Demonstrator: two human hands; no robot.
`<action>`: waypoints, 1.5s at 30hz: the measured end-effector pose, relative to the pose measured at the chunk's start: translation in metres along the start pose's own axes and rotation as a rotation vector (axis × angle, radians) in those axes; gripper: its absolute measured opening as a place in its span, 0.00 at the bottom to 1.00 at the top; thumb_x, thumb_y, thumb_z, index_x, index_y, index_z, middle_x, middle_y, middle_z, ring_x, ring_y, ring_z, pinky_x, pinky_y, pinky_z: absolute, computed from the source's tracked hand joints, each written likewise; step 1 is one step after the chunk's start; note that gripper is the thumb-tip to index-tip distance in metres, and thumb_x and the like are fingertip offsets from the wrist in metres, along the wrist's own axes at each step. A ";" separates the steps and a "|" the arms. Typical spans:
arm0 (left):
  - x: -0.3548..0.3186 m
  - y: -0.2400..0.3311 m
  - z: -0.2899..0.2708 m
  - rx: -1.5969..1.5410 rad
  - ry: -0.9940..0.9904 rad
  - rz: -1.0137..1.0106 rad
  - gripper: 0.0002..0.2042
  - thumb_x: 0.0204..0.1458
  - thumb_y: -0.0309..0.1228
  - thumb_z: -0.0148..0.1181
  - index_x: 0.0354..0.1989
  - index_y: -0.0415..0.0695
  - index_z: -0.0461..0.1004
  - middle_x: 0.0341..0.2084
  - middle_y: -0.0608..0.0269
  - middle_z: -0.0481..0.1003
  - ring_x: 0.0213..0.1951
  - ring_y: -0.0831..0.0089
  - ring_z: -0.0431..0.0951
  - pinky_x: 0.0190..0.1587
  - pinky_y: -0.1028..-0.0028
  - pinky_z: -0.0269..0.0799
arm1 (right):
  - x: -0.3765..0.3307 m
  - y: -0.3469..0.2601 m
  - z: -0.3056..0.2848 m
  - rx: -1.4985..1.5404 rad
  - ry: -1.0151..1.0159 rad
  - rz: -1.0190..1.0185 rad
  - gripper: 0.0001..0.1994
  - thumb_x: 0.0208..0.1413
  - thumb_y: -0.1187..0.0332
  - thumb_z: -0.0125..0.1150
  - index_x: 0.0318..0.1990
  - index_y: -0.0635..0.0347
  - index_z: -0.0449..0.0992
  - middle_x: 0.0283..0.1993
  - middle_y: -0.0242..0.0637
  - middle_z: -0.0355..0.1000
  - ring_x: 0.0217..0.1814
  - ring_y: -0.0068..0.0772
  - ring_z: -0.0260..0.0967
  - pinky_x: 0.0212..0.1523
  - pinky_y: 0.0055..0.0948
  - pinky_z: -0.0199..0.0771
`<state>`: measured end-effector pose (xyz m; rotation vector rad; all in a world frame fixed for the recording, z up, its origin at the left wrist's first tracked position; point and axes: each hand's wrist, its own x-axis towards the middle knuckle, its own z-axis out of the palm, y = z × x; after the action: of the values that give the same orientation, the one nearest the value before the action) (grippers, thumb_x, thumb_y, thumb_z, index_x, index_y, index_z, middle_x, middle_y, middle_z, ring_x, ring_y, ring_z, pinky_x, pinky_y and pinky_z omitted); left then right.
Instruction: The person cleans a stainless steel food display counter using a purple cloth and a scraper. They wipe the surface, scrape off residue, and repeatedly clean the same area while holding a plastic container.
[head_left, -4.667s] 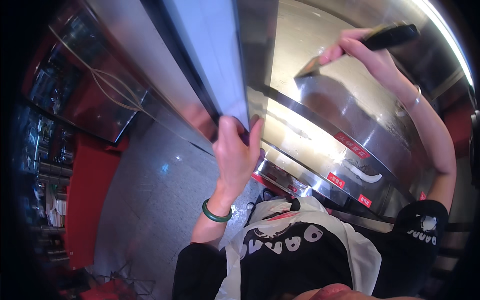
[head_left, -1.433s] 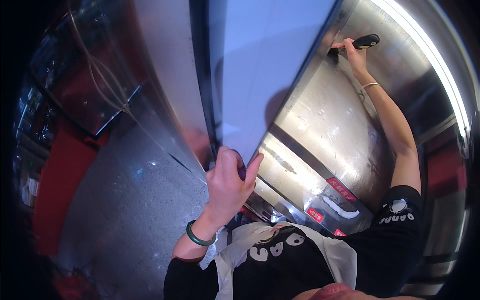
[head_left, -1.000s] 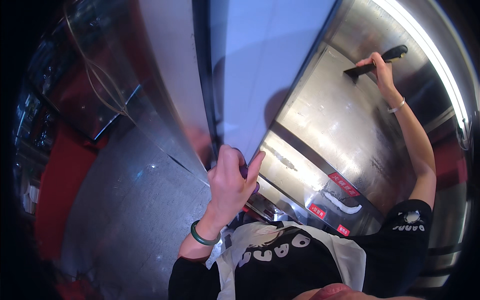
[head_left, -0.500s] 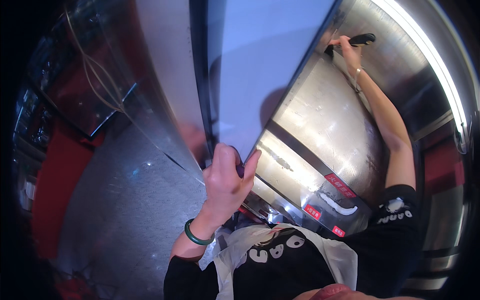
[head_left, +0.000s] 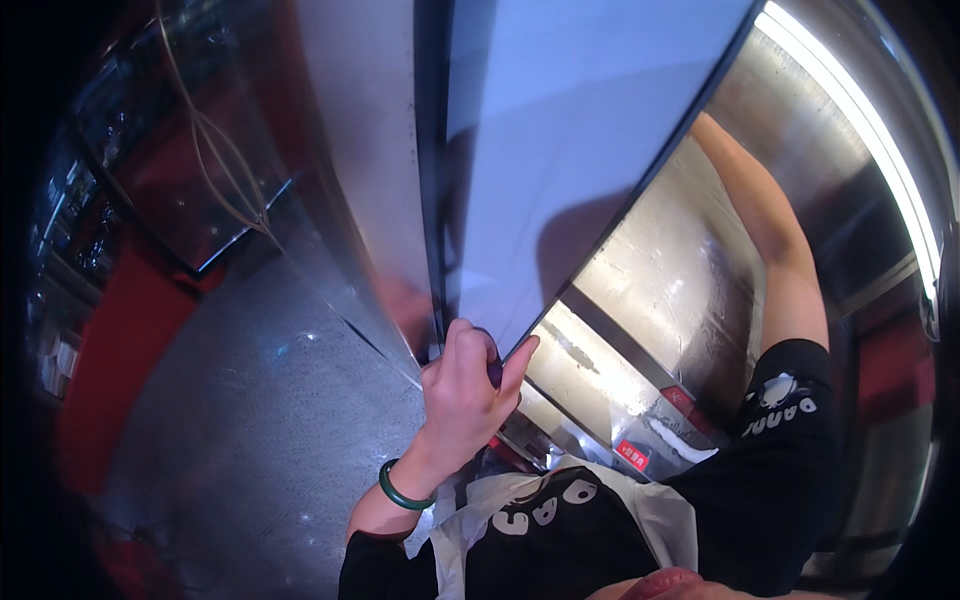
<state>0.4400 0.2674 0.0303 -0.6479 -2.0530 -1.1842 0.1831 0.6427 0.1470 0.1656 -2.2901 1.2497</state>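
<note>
My left hand [head_left: 465, 385], with a green bangle on its wrist, is closed at the near end of a tall pale panel [head_left: 590, 110] with dark edges, which looks like a door. A dark purple rounded bit [head_left: 494, 369] shows between the fingers and the thumb; what it is I cannot make out. The thumb points up along the panel's right edge. My right arm [head_left: 770, 215] stretches up and away on the right, over a stained metal surface [head_left: 675, 245]. Its hand is hidden behind the panel, along with whatever it holds.
A bright light tube [head_left: 865, 110] curves along the metal wall at the right. Red labels [head_left: 632, 455] mark the metal front edge, beside a white streak [head_left: 680, 438]. On the left lie grey floor [head_left: 300, 430], a red covering [head_left: 140, 340] and a hanging cable [head_left: 225, 170].
The panel and my left hand have shifted right and slightly down in view. My right hand, which held a black-handled tool, has passed out of sight behind the panel.
</note>
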 end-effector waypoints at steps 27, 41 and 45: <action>-0.005 0.003 0.003 0.021 0.018 0.007 0.19 0.43 0.26 0.71 0.23 0.39 0.60 0.18 0.60 0.60 0.13 0.67 0.63 0.15 0.71 0.60 | -0.083 -0.035 -0.045 0.116 -0.195 -0.013 0.16 0.61 0.65 0.44 0.30 0.67 0.74 0.36 0.44 0.77 0.38 0.29 0.73 0.51 0.31 0.70; -0.010 0.005 0.004 -0.045 0.023 -0.065 0.17 0.45 0.28 0.70 0.26 0.39 0.61 0.17 0.58 0.62 0.16 0.64 0.65 0.19 0.71 0.63 | -0.227 -0.170 -0.013 0.269 -0.457 -0.032 0.15 0.62 0.67 0.36 0.25 0.62 0.65 0.29 0.45 0.71 0.39 0.42 0.71 0.50 0.41 0.70; -0.013 0.005 0.006 -0.034 0.044 -0.050 0.18 0.45 0.29 0.70 0.27 0.40 0.61 0.17 0.58 0.62 0.16 0.64 0.64 0.20 0.71 0.63 | -0.257 -0.189 -0.013 0.396 -0.619 -0.135 0.17 0.62 0.63 0.39 0.22 0.60 0.65 0.28 0.47 0.72 0.34 0.36 0.71 0.43 0.35 0.72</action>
<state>0.4498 0.2739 0.0211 -0.5845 -2.0275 -1.2532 0.4729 0.5107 0.1664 0.9481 -2.4193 1.7458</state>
